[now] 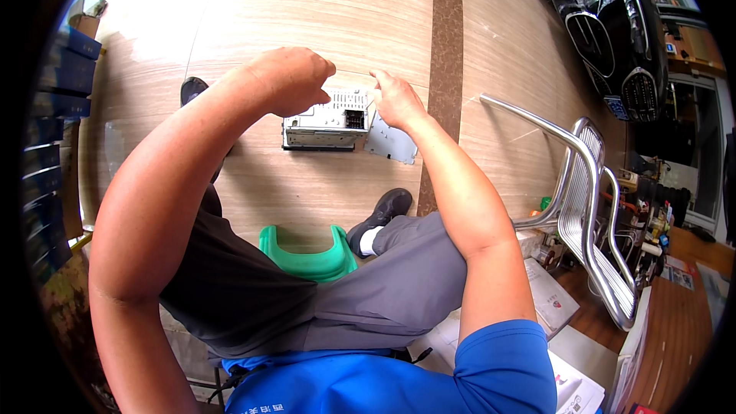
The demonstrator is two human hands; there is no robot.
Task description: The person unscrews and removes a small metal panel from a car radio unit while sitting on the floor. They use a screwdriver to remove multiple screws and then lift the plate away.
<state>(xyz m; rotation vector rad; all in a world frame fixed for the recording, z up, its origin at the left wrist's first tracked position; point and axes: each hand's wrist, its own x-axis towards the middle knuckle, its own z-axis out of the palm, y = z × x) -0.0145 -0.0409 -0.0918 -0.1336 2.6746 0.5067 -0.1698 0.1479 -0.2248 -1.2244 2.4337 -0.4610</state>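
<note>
A silver metal car stereo unit [330,136] rests on the tiled floor in front of me, with vent slots on top and a dark connector socket in its near right corner. My left hand [295,78] reaches over its far left side, fingers bent, thumb and forefinger apart near the top. At its far right corner is my right hand [396,101], thumb and forefinger parted too. I see nothing in either hand, though the undersides of the fingers are hidden. Beneath the right wrist, a flat grey metal plate [392,142] lies against the unit's right side.
A green plastic stool [310,263] stands between my legs, close to my right shoe [387,211]. On the right is a tubular metal bench [590,184], with a black car [613,31] beyond. Blue boxes [65,80] are stacked at far left. Papers [571,391] lie at lower right.
</note>
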